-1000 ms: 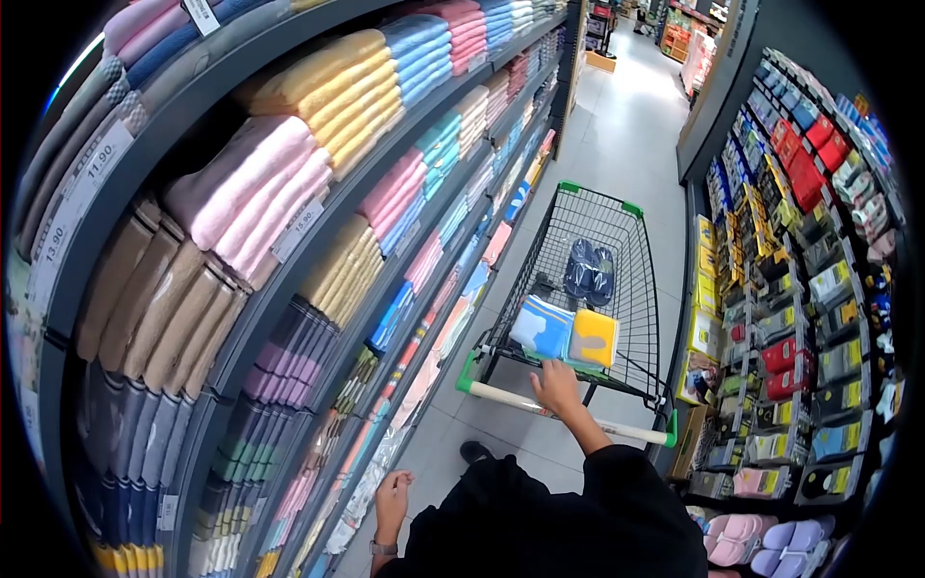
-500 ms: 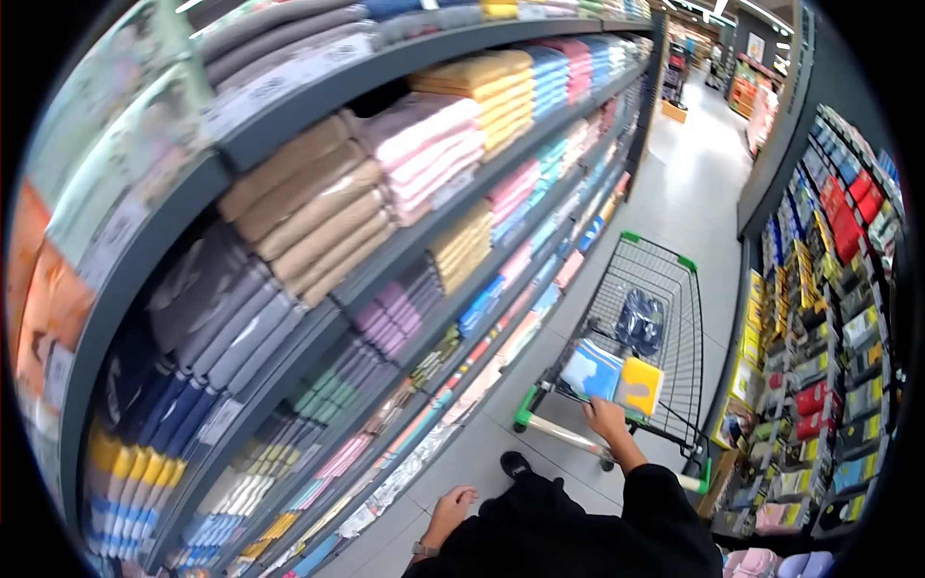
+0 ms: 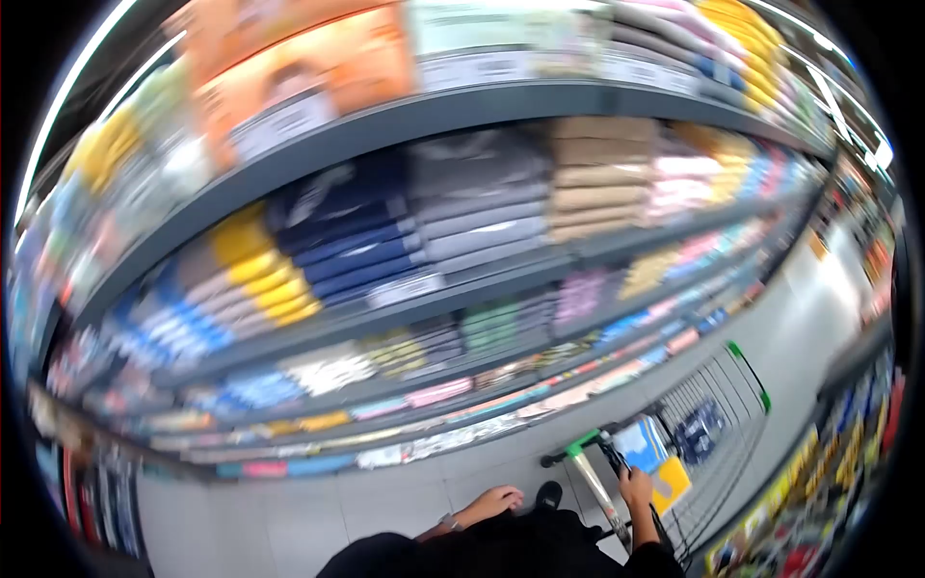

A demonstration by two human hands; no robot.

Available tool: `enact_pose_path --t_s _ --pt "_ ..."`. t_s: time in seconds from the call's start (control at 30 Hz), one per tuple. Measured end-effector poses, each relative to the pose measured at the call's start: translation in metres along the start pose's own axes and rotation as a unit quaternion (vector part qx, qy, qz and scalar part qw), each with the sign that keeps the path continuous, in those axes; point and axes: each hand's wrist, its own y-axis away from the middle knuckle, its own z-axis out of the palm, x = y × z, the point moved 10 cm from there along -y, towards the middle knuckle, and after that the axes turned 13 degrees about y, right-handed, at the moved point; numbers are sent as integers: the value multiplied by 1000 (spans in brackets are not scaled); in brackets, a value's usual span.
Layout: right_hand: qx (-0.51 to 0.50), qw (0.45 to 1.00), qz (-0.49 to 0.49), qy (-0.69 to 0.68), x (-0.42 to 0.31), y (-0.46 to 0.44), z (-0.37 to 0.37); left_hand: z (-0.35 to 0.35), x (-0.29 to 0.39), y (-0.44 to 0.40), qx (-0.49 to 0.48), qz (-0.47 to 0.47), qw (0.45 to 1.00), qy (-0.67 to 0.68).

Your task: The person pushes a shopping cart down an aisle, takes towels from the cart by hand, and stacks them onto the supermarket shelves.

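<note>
Shopping cart (image 3: 595, 486) firmly in the right hand (image 3: 636, 486), its basket carrying a blue-and-white packet (image 3: 641, 443), yellow packet (image 3: 672, 483) and navy slippers (image 3: 700, 431); left hand (image 3: 500, 498), empty and loosely curled, near its handle.

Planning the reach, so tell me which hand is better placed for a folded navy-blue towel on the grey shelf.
Left, probably: the left hand appears empty and nearer the navy-blue towels, while the right hand is at the green-cornered black wire shopping cart.
</note>
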Motion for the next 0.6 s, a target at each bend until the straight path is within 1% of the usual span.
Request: enact_pose_path --t_s 0.03,0.1,0.13,0.17,0.2,0.3,0.4,0.5,0.53,0.6 --pt "15 1000 -2 2 -5 0 2 -1 4 0 5 17 1000 3" --pt "2 1000 2 -11 -18 5 0 -2 13 4 16 44 999 9" --pt "-21 1000 10 -12 -27 8 -9 1 21 6 23 55 998 15" --pt "-23 1000 -10 -14 -34 8 -9 5 30 8 27 66 997 18" --pt "-22 1000 -7 -21 -36 8 -6 8 40 14 39 53 998 15" --pt "-22 999 -13 -21 -50 6 0 20 49 18 55 76 995 26" --pt "-26 999 -3 -35 -63 14 -6 44 71 27 73 160 976 -125" --pt "-36 999 -2 -40 -72 18 -6 82 83 39 37 172 973 -150" --pt "-25 998 -25 -46 -74 16 -1 95 76 37 14 178 972 -154" --pt "-15 998 -38 -49 -76 21 2 117 60 36 -14 165 963 -215"
